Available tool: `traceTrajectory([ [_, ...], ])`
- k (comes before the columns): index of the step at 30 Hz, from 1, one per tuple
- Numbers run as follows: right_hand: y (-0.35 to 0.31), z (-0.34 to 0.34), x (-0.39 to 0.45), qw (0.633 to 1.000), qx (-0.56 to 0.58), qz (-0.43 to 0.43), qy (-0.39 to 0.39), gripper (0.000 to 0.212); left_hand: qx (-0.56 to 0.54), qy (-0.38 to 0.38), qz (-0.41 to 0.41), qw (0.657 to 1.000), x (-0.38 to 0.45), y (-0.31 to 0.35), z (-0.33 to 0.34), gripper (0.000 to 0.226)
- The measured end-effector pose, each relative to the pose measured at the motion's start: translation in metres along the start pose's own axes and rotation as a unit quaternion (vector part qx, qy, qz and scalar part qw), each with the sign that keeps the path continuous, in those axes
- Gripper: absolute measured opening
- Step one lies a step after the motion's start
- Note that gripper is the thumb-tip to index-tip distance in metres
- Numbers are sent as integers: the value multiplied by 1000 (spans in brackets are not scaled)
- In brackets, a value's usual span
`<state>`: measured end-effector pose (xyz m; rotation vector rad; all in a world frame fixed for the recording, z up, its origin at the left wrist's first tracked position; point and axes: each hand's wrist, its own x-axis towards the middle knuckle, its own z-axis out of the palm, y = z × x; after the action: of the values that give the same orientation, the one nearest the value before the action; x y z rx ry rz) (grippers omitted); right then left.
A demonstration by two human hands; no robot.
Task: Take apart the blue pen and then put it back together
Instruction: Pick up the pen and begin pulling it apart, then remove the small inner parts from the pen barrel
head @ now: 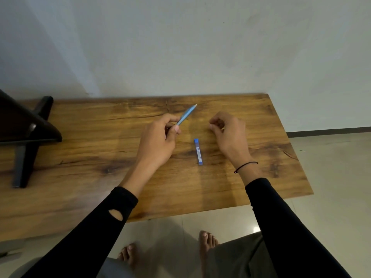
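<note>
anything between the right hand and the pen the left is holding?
Nothing visible. The blue pen is held up in the left hand; only bare table shows between it and the curled right hand. The small blue case lies nearer the person, outside that gap.

the pen (185, 115) has its lower end hidden inside the left hand (160, 137). the right hand (226, 133) curls its fingers (213, 125) inward; whether they pinch anything cannot be told. print on the blue case (198, 151) is too small to read. the bench (80, 157) and the dark stand (26, 133) are cut off at the left edge.
</note>
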<state>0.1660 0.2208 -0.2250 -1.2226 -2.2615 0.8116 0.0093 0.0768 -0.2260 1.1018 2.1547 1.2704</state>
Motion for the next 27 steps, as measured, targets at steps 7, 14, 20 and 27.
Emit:
traceTrajectory([
  [7, 2, 6, 3, 998, -63, -5, -27, 17, 26, -19, 8, 999, -3, 11, 1, 29],
  [14, -2, -20, 14, 991, 126, 29, 27, 18, 54, -23, 0, 998, -3, 13, -2, 29],
  [20, -12, -20, 8, 946, 313, 41, -76, 8, 61, -25, 17, 998, -2, 14, 2, 31],
  [27, -12, -18, 11, 949, 297, 62, -81, 11, 78, -39, 29, 996, -3, 17, 4, 31],
])
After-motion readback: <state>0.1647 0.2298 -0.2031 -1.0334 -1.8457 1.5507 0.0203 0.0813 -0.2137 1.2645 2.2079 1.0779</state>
